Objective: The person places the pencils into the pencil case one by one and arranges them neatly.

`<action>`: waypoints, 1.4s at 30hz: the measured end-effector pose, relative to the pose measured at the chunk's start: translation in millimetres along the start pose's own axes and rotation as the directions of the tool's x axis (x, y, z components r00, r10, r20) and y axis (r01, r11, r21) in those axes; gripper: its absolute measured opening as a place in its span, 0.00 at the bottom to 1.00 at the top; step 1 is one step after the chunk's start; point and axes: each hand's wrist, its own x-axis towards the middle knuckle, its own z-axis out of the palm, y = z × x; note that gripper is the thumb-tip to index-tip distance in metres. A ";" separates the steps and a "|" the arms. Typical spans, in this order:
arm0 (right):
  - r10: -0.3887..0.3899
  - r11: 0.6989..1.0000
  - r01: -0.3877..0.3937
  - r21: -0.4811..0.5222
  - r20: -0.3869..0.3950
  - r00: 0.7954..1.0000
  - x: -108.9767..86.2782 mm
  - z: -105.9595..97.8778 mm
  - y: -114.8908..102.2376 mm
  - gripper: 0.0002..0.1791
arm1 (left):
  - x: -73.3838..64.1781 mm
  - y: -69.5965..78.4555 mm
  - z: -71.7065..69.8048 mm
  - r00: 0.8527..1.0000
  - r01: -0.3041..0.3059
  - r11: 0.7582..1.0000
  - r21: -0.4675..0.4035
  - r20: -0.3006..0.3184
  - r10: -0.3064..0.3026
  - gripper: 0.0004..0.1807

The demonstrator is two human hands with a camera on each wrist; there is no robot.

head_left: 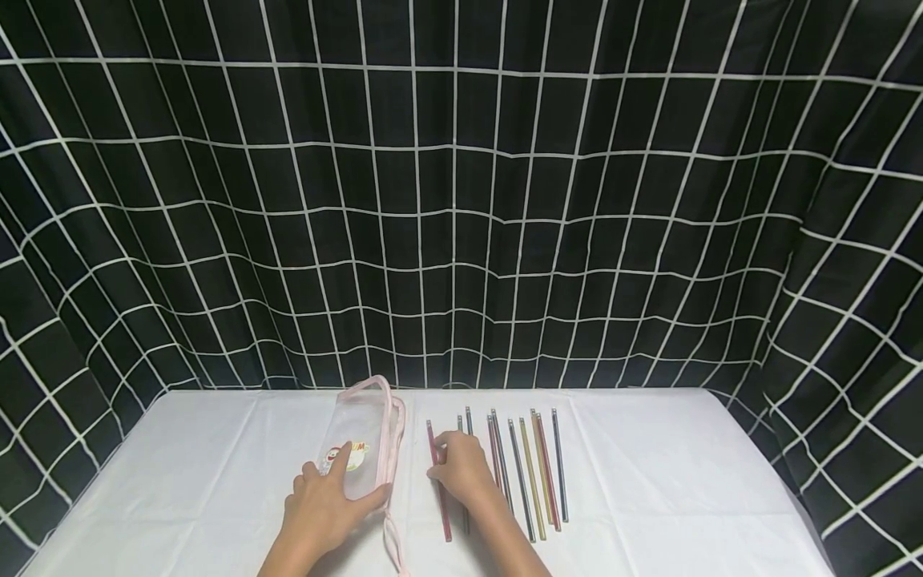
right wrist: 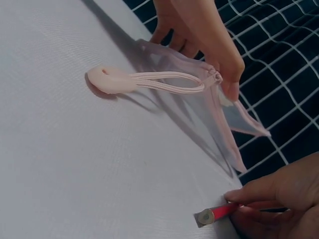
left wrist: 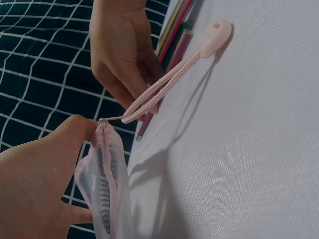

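Note:
My left hand (head_left: 320, 509) grips a see-through pencil pouch (head_left: 364, 421) with pink edging and a small printed picture. Its thumb is at the near zip corner and its index finger lies over the print. From that corner hangs a pink cord (left wrist: 162, 89) with a plastic end piece (left wrist: 215, 40), which lies on the cloth. My right hand (head_left: 461, 469) pinches a red pencil (right wrist: 222, 212) between thumb and fingers, just right of the pouch. In the left wrist view, the cord crosses in front of the right hand (left wrist: 122, 50).
Two dark pencils (head_left: 460, 421) lie partly under the right hand. Further right, several pencils, including a yellow one (head_left: 532, 481) and a dark one (head_left: 560, 465), lie side by side. A white cloth (head_left: 649, 473) covers the table, with a black grid-patterned curtain (head_left: 461, 200) behind.

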 end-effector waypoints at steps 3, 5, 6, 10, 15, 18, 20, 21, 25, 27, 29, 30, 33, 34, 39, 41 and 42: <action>0.003 1.000 -0.003 0.001 0.008 1.000 1.7 -1.1 0.5 0.23 | -0.2 0.6 -0.5 1.000 0.000 1.000 0.004 0.002 0.000 0.53; 0.017 1.000 -0.017 0.011 0.017 1.000 2.7 -1.8 1.4 0.23 | 0.0 1.0 -0.6 1.000 0.000 1.000 0.006 0.006 0.000 0.53; 0.026 0.999 -0.027 0.018 0.022 0.999 3.0 -2.3 1.8 0.23 | 0.1 1.1 -0.6 1.000 0.000 1.000 0.007 0.009 -0.001 0.53; 0.067 0.996 -0.070 0.059 0.041 0.997 3.6 -5.7 2.7 0.23 | 1.5 2.1 -0.5 1.000 0.012 1.000 0.010 0.025 -0.013 0.54; 0.095 0.991 -0.100 0.088 0.056 0.994 4.5 -9.5 3.1 0.22 | 2.2 3.3 0.5 0.999 0.030 0.999 0.020 0.033 -0.031 0.54; 0.103 0.990 -0.108 0.094 0.059 0.993 5.1 -10.2 3.6 0.22 | 2.1 3.9 1.0 0.999 0.038 0.999 0.029 0.033 -0.038 0.54; 0.106 0.989 -0.111 0.097 0.061 0.993 5.2 -10.9 3.4 0.22 | 2.2 4.4 1.1 0.999 0.041 0.999 0.033 0.034 -0.042 0.54; 0.105 0.989 -0.111 0.102 0.061 0.993 5.0 -11.2 3.5 0.22 | 2.0 4.6 0.9 0.999 0.041 0.999 0.032 0.034 -0.042 0.54; 0.111 0.984 -0.119 0.129 0.068 0.991 4.9 -13.1 3.0 0.23 | 1.4 4.8 1.0 0.999 0.037 0.999 0.021 0.032 -0.038 0.54; 0.116 0.981 -0.125 0.145 0.072 0.991 4.9 -14.2 2.4 0.23 | 1.5 4.7 1.2 0.999 0.035 0.999 0.016 0.033 -0.036 0.54; 0.120 0.978 -0.131 0.163 0.073 0.990 5.3 -15.3 1.9 0.24 | 1.8 4.6 1.3 0.999 0.035 0.999 0.013 0.036 -0.035 0.54; 0.123 0.975 -0.135 0.177 0.075 0.990 5.5 -15.9 1.3 0.24 | 1.9 4.6 1.4 0.999 0.035 0.999 0.013 0.038 -0.036 0.54; 0.128 0.964 -0.143 0.225 0.079 0.989 6.3 -17.0 -0.2 0.25 | 2.2 4.7 1.2 0.998 0.039 0.999 0.014 0.042 -0.039 0.54; 0.130 0.959 -0.146 0.242 0.081 0.988 6.6 -17.1 -0.6 0.25 | 2.1 4.5 1.2 0.998 0.039 0.999 0.015 0.042 -0.040 0.54; 0.124 0.936 -0.145 0.320 0.086 0.989 9.4 -17.3 -2.5 0.26 | 0.2 3.3 0.8 0.999 0.029 0.999 0.026 0.033 -0.030 0.54; 0.119 0.927 -0.140 0.348 0.082 0.989 10.8 -18.0 -4.1 0.27 | -0.9 2.9 0.5 0.999 0.023 0.999 0.031 0.028 -0.024 0.53; 0.116 0.923 -0.137 0.360 0.082 0.990 11.5 -18.1 -5.0 0.27 | -1.4 2.7 0.3 0.999 0.021 0.999 0.032 0.024 -0.021 0.53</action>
